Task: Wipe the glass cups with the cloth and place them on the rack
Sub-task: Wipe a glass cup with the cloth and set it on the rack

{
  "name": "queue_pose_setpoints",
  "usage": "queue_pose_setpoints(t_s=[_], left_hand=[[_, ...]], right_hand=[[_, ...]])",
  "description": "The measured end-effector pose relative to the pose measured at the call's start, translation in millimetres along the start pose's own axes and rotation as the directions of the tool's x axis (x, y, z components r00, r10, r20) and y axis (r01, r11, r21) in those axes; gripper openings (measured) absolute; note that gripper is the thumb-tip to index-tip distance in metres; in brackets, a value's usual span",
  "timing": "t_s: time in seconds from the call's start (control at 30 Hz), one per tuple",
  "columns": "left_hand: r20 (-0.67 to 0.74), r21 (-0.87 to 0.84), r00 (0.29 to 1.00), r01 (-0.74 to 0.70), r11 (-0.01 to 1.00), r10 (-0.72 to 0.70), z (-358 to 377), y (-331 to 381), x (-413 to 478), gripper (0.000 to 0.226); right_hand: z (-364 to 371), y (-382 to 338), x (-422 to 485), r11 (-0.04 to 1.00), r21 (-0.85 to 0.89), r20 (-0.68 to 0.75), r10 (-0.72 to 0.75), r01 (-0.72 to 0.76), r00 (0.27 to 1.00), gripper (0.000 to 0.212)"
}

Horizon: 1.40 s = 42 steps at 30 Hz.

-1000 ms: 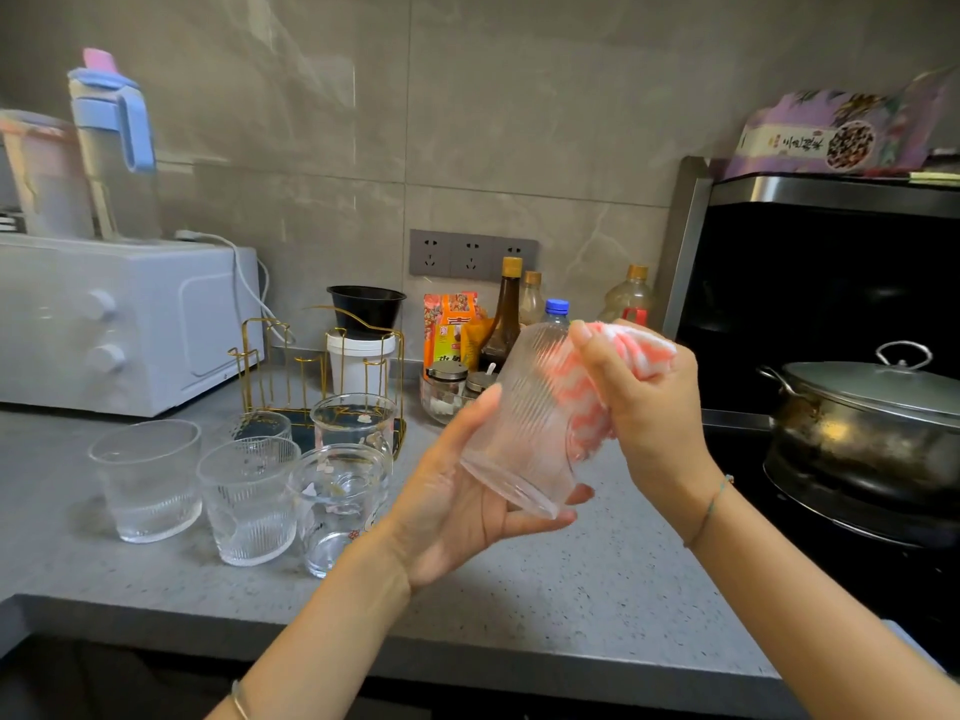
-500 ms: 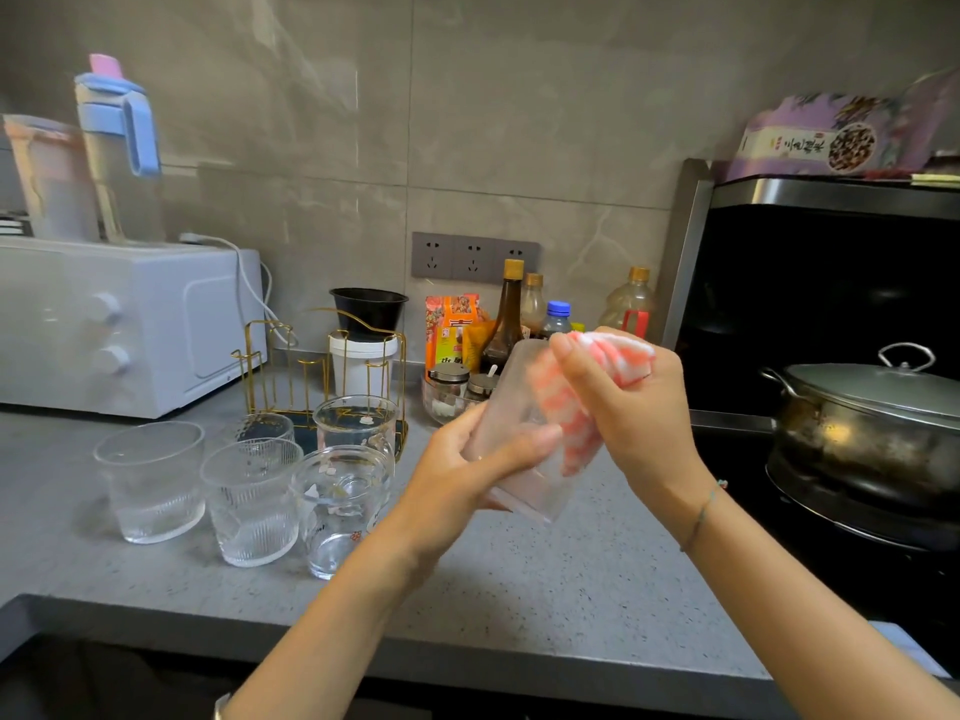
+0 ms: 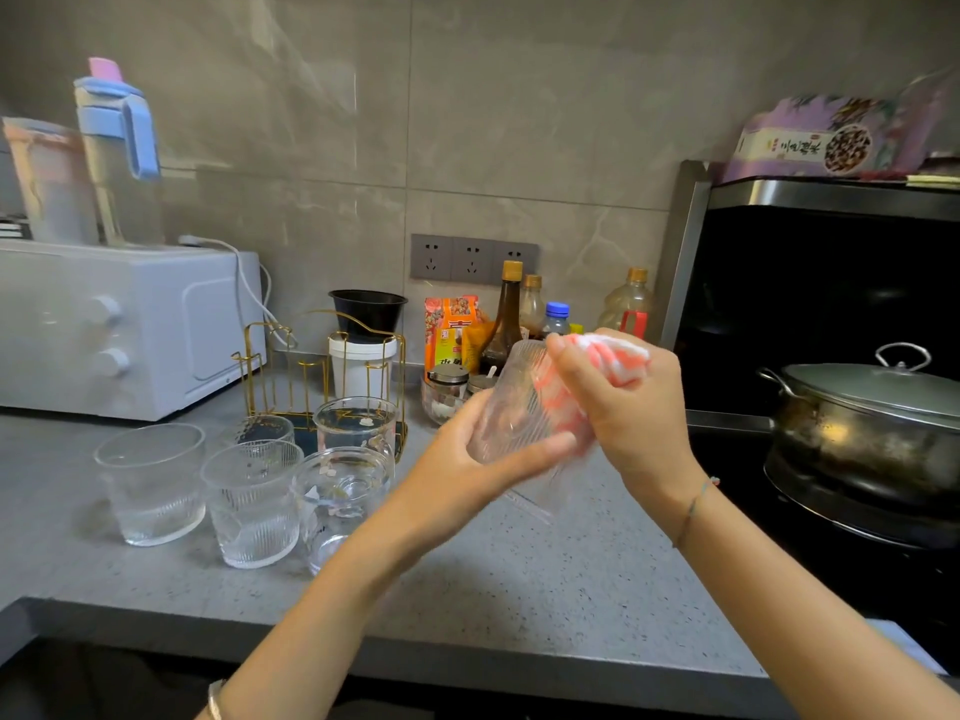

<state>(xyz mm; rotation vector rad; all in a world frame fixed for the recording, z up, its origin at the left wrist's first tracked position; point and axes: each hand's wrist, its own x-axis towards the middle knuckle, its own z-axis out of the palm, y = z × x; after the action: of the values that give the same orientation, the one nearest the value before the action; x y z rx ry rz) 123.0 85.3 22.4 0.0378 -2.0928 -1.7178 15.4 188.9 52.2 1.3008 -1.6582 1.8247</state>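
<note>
Left hand [image 3: 467, 459]: we grasp the ribbed glass cup [image 3: 511, 407] from the left, our thumb lying across its near side.
Right hand [image 3: 631, 413]: we have it clenched around a bunched pink-and-white striped cloth [image 3: 618, 358], pressing it against the cup.
Ribbed glass cup: we hold it in the air above the grey speckled surface [image 3: 519, 589], tilted and blurred. The cloth's stripes show through its wall, and we cannot tell whether the cloth sits inside or outside.
Gold wire rack [image 3: 291, 376]: it stands at the back of the surface, left of our hands and just beside the white microwave [image 3: 130, 330].
Waiting cups: in the front row we see a smooth glass [image 3: 150, 485], a ribbed glass [image 3: 252, 504] and a clear cup [image 3: 343, 491] standing close together. Two more cups [image 3: 358, 423] are behind them at the rack's front, and we cannot tell whether they rest on its base.
Behind our hands: sauce bottles [image 3: 506, 324] and packets line the tiled wall.
Right side: a lidded metal pot [image 3: 872, 423] sits on the dark stove.
</note>
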Motion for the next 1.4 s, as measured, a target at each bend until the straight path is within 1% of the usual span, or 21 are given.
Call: queue_pose_setpoints(t_s=[0.07,0.13,0.2,0.3,0.33,0.4,0.47,0.5,0.57,0.63,0.77,0.83,0.9,0.97,1.03,1.1,1.17,1.23,1.3,1.33,1.4], left_hand=[[-0.087,0.176,0.991,-0.082,0.981,0.099,3.9,-4.7,-0.9,0.065],[-0.143,0.212,0.975,-0.140,0.967,0.172,5.2,-10.1,-1.2,0.070],[-0.150,0.113,0.974,-0.155,0.981,0.171,3.0,-12.3,-1.3,0.068],[-0.027,-0.209,0.999,-0.030,0.977,0.025,-1.1,-12.2,-4.4,0.072],[0.057,-0.349,0.998,0.042,0.936,-0.023,-1.6,-13.1,-5.3,0.075],[0.273,-0.623,0.962,0.196,0.757,-0.024,-1.3,-15.2,-6.6,0.080],[0.441,-0.753,0.896,0.338,0.565,0.052,-1.7,-17.4,-7.4,0.080],[0.474,-0.765,0.877,0.371,0.526,0.071,-2.9,-19.1,-6.4,0.079],[0.460,-0.738,0.886,0.352,0.575,0.048,-4.4,-21.8,-3.0,0.078],[0.356,-0.659,0.934,0.268,0.703,-0.023,-5.3,-21.6,-0.8,0.083],[0.108,-0.234,0.993,0.068,0.970,-0.044,-3.9,-7.4,-3.7,0.081],[0.011,-0.019,1.000,-0.016,1.000,0.017,0.9,-2.6,-4.0,0.069],[-0.080,0.139,0.992,-0.082,0.987,0.094,5.2,-5.2,-3.0,0.073],[-0.134,0.165,0.980,-0.122,0.979,0.145,5.3,-10.7,-2.0,0.076],[-0.116,0.024,0.984,-0.130,0.991,0.132,1.0,-14.6,-1.9,0.068],[-0.004,-0.214,0.998,-0.062,0.975,0.063,-2.8,-17.1,-2.7,0.064],[0.153,-0.502,0.988,0.076,0.862,0.002,-3.2,-21.7,-3.3,0.064],[0.334,-0.702,0.942,0.229,0.674,0.027,-2.7,-27.5,-2.1,0.064],[0.433,-0.772,0.899,0.334,0.541,0.064,-3.2,-34.9,0.2,0.067],[0.436,-0.781,0.899,0.351,0.517,0.048,-2.7,-38.2,1.9,0.071],[0.384,-0.765,0.923,0.336,0.549,-0.029,-1.7,-46.1,5.2,0.082]], right_hand=[[3.1,0.2,-1.4,0.999,-0.027,-0.005,-0.017,0.017,1.000,0.024],[6.4,-0.1,-1.9,0.999,-0.040,-0.021,-0.023,0.022,1.000,0.023],[7.5,-1.2,-1.1,0.998,-0.049,-0.016,-0.039,0.038,0.999,0.025],[5.4,-3.1,1.0,0.998,0.052,0.027,-0.042,0.041,0.999,0.032],[4.4,-4.0,1.8,0.993,0.116,0.040,-0.035,0.030,0.999,0.035],[3.1,-3.9,2.5,0.979,0.202,0.062,-0.015,0.002,0.998,0.045],[3.2,-5.3,1.1,0.978,0.209,0.079,0.010,-0.027,0.997,0.041],[3.3,-5.3,0.3,0.980,0.195,0.083,0.021,-0.036,0.996,0.037],[2.8,-5.1,-0.4,0.981,0.179,0.075,0.060,-0.072,0.995,0.034],[1.1,-4.5,0.8,0.975,0.186,0.042,0.112,-0.118,0.993,0.028],[-0.7,-3.7,0.5,1.000,0.016,0.044,-0.008,0.007,0.999,0.025],[1.5,-1.5,-0.1,0.999,-0.033,0.033,-0.042,0.043,0.999,0.022],[5.1,0.6,0.5,0.999,-0.036,-0.007,-0.025,0.025,1.000,0.020],[8.4,2.1,0.6,0.999,-0.034,-0.022,-0.017,0.017,1.000,0.023],[8.2,2.6,0.3,0.999,-0.034,-0.013,-0.028,0.027,1.000,0.027],[7.1,1.2,-0.2,0.999,0.047,0.013,-0.008,0.008,1.000,0.039],[6.4,1.0,0.4,0.984,0.171,0.043,0.045,-0.052,0.998,0.046],[6.9,2.8,1.1,0.967,0.232,0.064,0.093,-0.106,0.994,0.049],[8.0,5.5,-0.2,0.955,0.241,0.070,0.158,-0.171,0.985,0.054],[7.8,6.6,-0.9,0.948,0.234,0.052,0.211,-0.218,0.976,0.052],[5.1,12.7,0.0,0.922,0.222,-0.023,0.330,-0.317,0.944,0.042]])
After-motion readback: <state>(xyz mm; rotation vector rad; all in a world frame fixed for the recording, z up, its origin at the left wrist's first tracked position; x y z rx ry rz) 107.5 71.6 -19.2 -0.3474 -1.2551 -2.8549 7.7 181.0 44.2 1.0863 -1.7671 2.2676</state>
